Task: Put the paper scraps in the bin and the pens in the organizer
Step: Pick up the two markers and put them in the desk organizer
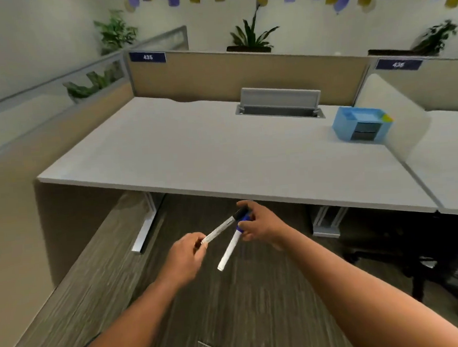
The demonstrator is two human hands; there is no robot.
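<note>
Two bare hands are held out below the near edge of the desk (221, 152), over a wood-grain floor. The right hand (258, 224) is closed around the capped ends of two white-barrelled pens. The black-capped pen (222, 228) runs from the right hand down to the left, and its far end is pinched between the fingers (200, 243) of the left hand (184, 253), so this pen is gripped at both ends. The blue-capped pen (230, 247) is held by the right hand alone and hangs down toward the floor, its free white end pointing at the camera side. The two pens are spread in a V shape, meeting at the caps inside the right hand's grip.

The blue organizer (361, 122) is seen at the far right of the desk, well apart from the hands, with grey drawer fronts facing the camera and a shallow tray on top. Just left of it, a grey cable flap (279, 99) is propped open in the desk near the beige partition (242, 69). Number plates are fixed on the partitions, and potted plants (250, 36) are set behind them. A dark office chair (432, 262) is partly seen under the desk at the right. A thin dark stick-like object (208, 346) lies on the floor between the forearms; what it is cannot be told.
</note>
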